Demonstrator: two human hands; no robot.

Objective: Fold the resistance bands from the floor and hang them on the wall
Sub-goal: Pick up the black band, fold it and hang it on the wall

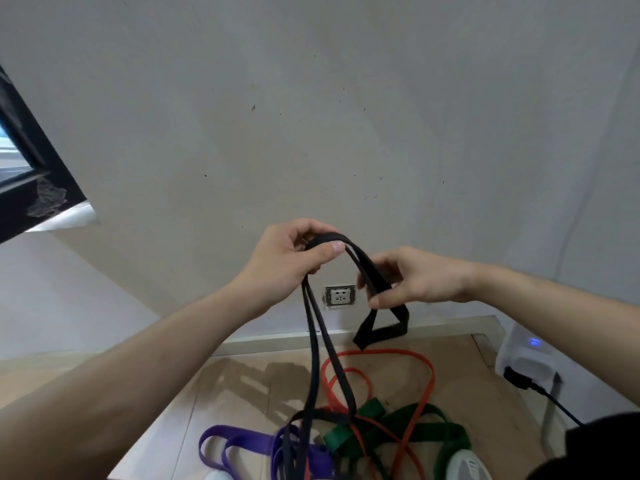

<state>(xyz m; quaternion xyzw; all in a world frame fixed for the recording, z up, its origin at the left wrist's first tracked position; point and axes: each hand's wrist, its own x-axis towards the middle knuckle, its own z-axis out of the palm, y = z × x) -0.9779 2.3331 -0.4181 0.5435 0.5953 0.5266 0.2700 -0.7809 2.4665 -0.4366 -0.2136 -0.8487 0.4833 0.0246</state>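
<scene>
Though limp, clutched by left hand, right hand: one flat black rubber band. Below, three flat loops: orange, green, purple.

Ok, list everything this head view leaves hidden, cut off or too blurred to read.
All in the head view.
Black band: its lower end runs off the bottom edge, among the purple band.
Right hand: fingertips partly behind the band and slightly blurred.
White object: cut by the bottom edge; unidentifiable.
Wall hook: none in frame.
</scene>
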